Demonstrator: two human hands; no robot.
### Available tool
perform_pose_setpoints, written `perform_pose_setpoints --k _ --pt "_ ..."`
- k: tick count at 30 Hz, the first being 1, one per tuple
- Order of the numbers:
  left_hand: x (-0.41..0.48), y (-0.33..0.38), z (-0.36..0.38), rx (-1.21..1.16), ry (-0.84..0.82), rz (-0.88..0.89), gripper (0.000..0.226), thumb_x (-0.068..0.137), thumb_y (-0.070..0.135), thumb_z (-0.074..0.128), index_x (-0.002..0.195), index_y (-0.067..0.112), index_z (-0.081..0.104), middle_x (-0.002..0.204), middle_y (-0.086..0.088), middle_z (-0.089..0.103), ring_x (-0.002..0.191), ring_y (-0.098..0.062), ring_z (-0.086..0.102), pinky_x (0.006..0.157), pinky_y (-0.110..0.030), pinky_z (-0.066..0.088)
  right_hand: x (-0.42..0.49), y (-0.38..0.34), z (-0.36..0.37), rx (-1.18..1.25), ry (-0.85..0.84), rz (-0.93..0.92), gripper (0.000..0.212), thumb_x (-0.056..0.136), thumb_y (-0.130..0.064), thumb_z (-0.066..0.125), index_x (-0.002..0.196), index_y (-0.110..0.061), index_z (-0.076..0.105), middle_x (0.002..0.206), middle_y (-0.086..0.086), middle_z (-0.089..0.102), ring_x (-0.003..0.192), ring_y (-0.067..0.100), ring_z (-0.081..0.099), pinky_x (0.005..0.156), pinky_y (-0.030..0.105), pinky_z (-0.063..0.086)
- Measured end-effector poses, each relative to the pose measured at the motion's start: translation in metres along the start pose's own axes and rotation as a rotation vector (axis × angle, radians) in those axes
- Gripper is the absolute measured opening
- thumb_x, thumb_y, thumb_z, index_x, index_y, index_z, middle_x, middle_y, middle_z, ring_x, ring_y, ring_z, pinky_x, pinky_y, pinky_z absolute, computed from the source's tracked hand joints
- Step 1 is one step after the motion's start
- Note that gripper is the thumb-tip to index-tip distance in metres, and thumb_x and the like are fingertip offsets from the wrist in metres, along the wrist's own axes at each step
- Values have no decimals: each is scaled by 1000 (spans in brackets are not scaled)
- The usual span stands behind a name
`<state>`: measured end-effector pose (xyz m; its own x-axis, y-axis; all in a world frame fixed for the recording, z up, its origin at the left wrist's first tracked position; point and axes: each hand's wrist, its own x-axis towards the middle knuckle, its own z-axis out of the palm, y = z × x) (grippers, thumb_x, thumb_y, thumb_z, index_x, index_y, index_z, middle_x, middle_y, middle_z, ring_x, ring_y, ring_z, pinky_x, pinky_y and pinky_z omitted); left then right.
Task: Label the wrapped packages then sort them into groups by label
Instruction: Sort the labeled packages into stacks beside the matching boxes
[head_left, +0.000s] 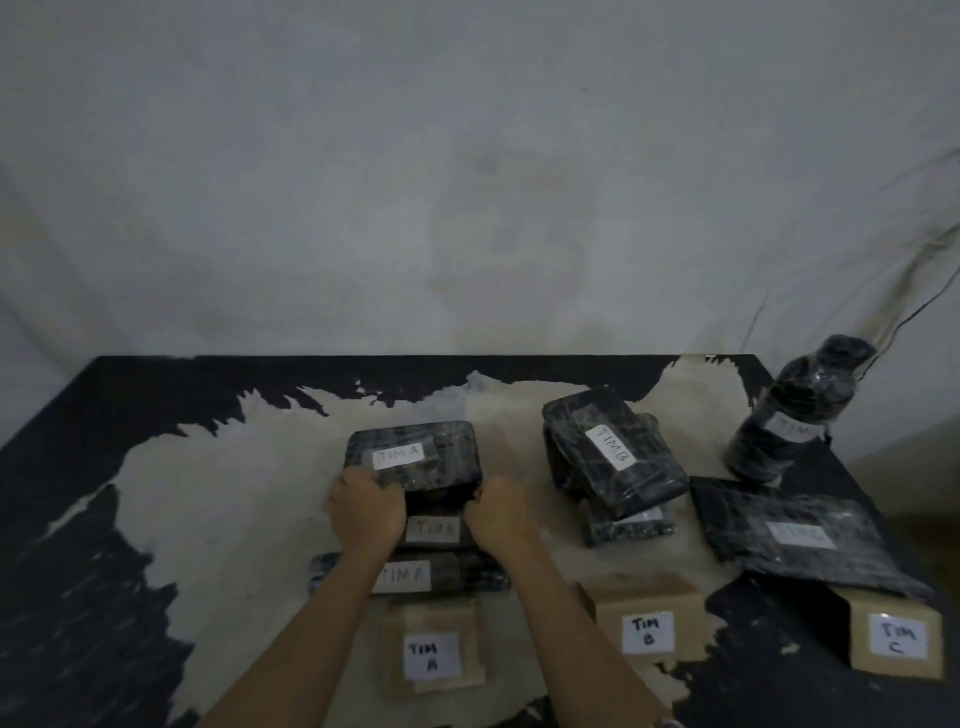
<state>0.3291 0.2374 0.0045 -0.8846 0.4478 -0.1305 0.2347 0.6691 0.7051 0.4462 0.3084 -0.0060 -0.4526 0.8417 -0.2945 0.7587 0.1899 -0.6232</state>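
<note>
The worn black table (104, 519) fills the lower frame. At lower centre sits the TIM A group: 3 wrapped packages. The top package (415, 457) lies with its long axis left to right, just above both hands. The left hand (366, 506) grasps its near left corner, the right hand (498, 512) its near right corner; both forearms reach straight up-frame, equally near.
</note>
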Motion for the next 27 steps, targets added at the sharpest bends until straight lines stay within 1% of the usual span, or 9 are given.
perform_pose_setpoints --k 4,7,13,16,18,19,21,23,27 --pt "9 -14 -10 -15 -63 -101 53 83 16 62 124 -8 39 132 -26 36 112 -43 45 93 -45 41 5 -6 14 -43 -17 44 21 94 -19 45 99 -5 59 106 14 63 98 28 59 83 33 48" --pt "18 -18 -15 -157 -127 -131 64 77 17 70 128 -1 35 135 -22 28 111 -42 46 93 -43 45 8 -11 17 -87 -37 127 17 89 -20 53 99 -7 61 109 14 64 100 29 61 80 33 50" --pt "30 -27 -17 -417 -271 -75 62 78 17 73 128 5 39 128 -17 54 113 -32 54 89 -35 46 11 -14 21 -11 -46 229 27 82 -23 67 104 -8 65 107 10 66 101 24 61 79 29 48" --pt "38 -21 -18 -480 -285 -143 61 82 35 68 128 5 42 127 -16 55 114 -32 54 95 -38 47 11 -18 12 188 -14 245 11 84 -8 60 86 1 65 90 17 65 86 27 63 71 33 51" --pt "46 -18 -16 -499 -303 -225 65 82 46 65 127 3 46 125 -18 55 112 -35 54 97 -46 48 12 -15 5 361 81 286 22 84 2 53 63 -3 51 68 13 53 61 22 53 52 31 44" --pt "49 -18 -15 -521 -328 -252 64 82 48 63 126 3 47 123 -19 55 110 -35 55 96 -48 49 12 -14 1 426 138 308 22 83 4 53 64 -5 46 66 10 50 58 19 49 49 27 39" --pt "54 -17 -13 -633 -385 -304 56 84 46 61 121 5 51 119 -17 58 101 -32 60 89 -45 53 9 -14 -8 512 241 359 7 84 1 53 89 -1 49 85 16 56 75 24 55 61 30 42" --pt "56 -16 -11 -765 -400 -356 45 86 43 59 114 10 51 111 -13 60 88 -26 62 79 -40 54 7 -15 -17 515 311 385 28 89 -3 51 114 4 41 106 22 57 88 27 53 69 34 42" --pt "60 -20 -6 -734 -342 -395 44 89 32 60 121 2 55 118 -21 61 103 -36 60 95 -49 50 -1 -29 -32 354 473 264 31 95 -9 44 126 -3 38 114 20 59 85 28 53 67 32 39"
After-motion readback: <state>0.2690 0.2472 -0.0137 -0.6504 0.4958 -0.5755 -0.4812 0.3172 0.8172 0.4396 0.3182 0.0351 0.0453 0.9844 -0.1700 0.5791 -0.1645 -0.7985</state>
